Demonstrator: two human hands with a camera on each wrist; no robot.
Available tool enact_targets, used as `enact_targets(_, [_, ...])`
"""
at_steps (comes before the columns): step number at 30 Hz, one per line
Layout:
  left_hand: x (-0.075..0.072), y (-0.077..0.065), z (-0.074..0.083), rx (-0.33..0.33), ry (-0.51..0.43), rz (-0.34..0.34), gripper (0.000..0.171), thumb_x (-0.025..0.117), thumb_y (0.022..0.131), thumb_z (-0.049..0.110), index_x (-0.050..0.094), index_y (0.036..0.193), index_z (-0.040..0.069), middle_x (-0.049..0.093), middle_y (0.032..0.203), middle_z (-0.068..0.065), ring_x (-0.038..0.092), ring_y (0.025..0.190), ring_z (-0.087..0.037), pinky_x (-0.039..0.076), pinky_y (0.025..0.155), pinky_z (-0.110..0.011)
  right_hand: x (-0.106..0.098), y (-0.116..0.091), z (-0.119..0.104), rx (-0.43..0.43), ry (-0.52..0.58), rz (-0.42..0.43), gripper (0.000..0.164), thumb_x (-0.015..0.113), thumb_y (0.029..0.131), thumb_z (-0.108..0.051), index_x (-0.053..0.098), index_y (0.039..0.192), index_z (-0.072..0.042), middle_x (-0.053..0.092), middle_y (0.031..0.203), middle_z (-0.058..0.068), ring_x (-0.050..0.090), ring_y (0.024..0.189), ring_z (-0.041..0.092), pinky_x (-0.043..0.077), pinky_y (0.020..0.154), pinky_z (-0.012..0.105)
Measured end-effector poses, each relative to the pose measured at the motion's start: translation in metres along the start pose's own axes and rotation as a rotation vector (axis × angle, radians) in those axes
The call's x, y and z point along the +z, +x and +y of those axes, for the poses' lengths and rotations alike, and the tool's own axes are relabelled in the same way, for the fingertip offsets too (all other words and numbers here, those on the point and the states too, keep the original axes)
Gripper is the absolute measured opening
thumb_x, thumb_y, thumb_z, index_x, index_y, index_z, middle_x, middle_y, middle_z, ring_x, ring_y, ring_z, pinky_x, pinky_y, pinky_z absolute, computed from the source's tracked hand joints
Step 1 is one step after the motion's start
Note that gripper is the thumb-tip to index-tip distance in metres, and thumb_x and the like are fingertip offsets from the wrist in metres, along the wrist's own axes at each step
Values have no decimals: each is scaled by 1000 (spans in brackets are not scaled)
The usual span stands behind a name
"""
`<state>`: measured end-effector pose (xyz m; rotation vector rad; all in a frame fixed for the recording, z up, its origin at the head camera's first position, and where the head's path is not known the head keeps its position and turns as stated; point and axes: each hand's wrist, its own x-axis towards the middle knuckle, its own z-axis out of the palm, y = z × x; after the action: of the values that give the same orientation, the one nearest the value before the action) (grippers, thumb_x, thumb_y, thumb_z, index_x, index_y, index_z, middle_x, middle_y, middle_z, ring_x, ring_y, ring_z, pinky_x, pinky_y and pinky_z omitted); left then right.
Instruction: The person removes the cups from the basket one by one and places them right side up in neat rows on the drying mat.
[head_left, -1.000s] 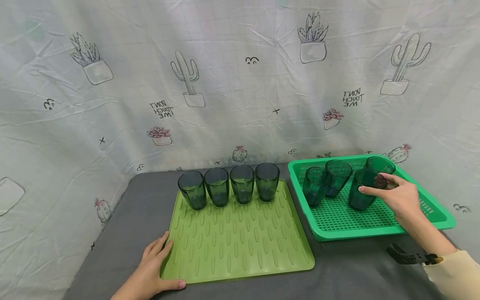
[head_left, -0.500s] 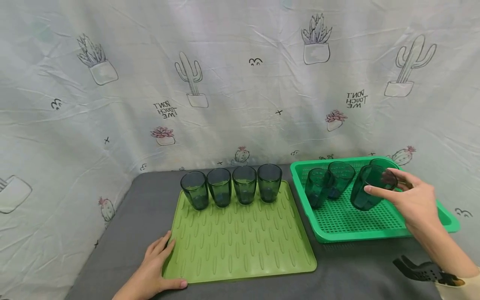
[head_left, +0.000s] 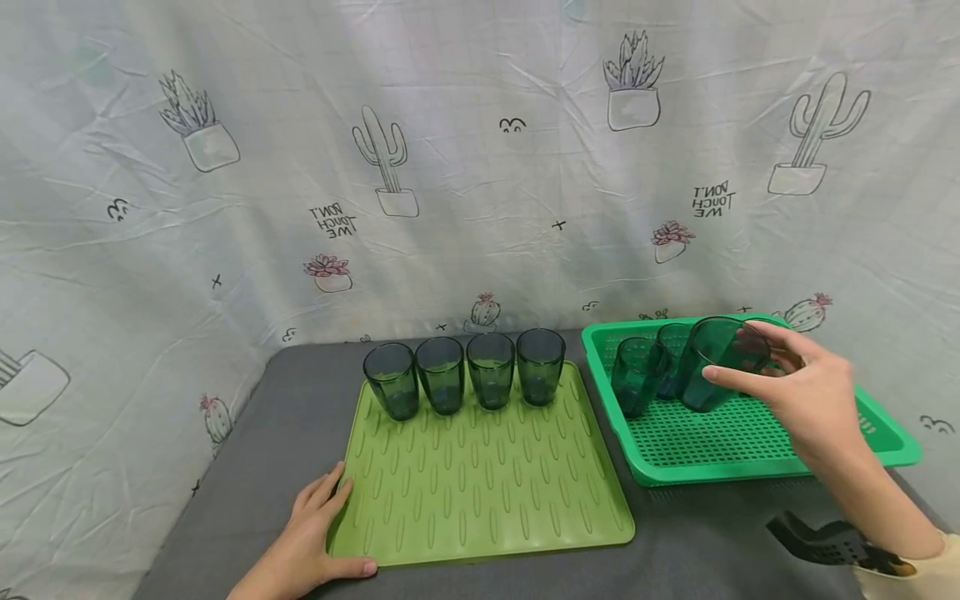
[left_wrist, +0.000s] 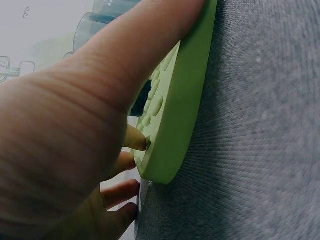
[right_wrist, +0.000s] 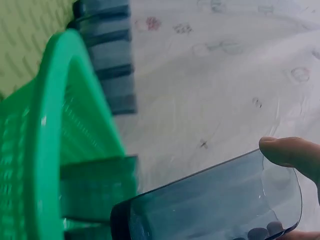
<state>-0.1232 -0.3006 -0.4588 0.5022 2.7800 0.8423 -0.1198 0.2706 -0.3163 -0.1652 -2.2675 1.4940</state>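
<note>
Grips glass (head_left: 707, 346) near rim with right hand (head_left: 813, 400) over basket (head_left: 720, 473), likely leaving base free; rests spread left hand (head_left: 309, 529) at mat (head_left: 480, 500) corner, presumably steadying it.

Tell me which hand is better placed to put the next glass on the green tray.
Probably the right hand: it grips a glass at the green basket beside the tray. The left hand holds no glass; it touches the tray's near left corner.

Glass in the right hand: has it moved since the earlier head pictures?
Yes: in the head view, the glass in the right hand has shifted leftward and up against the green basket.
</note>
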Motion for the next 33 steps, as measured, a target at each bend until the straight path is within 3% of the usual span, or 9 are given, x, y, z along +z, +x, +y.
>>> enact_targets(8, [0,1,0,4,18,6,118,81,67,64,36,146,-12,13,157,-28,11,135,-54,30,92,-73,27,-5,-26,-40,180,-8,68,88,73,-1,60,135,-8,66,114,5,54,115,12,42,83,14])
enact_targets(14, [-1,1,2,-14,17,-7,120,81,66,66,36,146,-13,13,158,-27,11,136,-53,30,93,-72,56,-20,-47,-28,216,-30,69,89,72,-5,62,135,-12,64,118,8,54,116,15,40,87,15])
enact_targets(19, [1,1,0,-11,24,-10,120,80,66,66,36,146,-12,13,158,-28,11,136,-53,30,93,-72,88,-33,-58,-58,220,-103,72,90,71,-10,60,137,-14,63,122,10,56,118,15,42,92,17])
enact_targets(24, [2,1,-2,16,40,14,119,79,66,67,37,146,-12,15,157,-28,13,136,-53,31,93,-71,122,-42,-63,-54,255,-162,74,93,69,-15,61,136,-15,63,121,9,58,115,16,44,96,29])
enact_targets(29, [1,2,-1,44,52,57,117,80,66,66,40,144,-12,18,156,-28,15,135,-53,32,93,-71,158,-51,-59,9,296,-216,79,95,65,-19,60,137,-18,62,125,1,55,118,11,42,99,36])
enact_targets(33, [0,2,-1,41,59,57,117,80,66,67,41,143,-13,18,156,-28,15,135,-53,32,92,-71,192,-56,-51,59,342,-265,78,95,63,-16,62,134,-17,62,123,2,59,113,16,45,97,39])
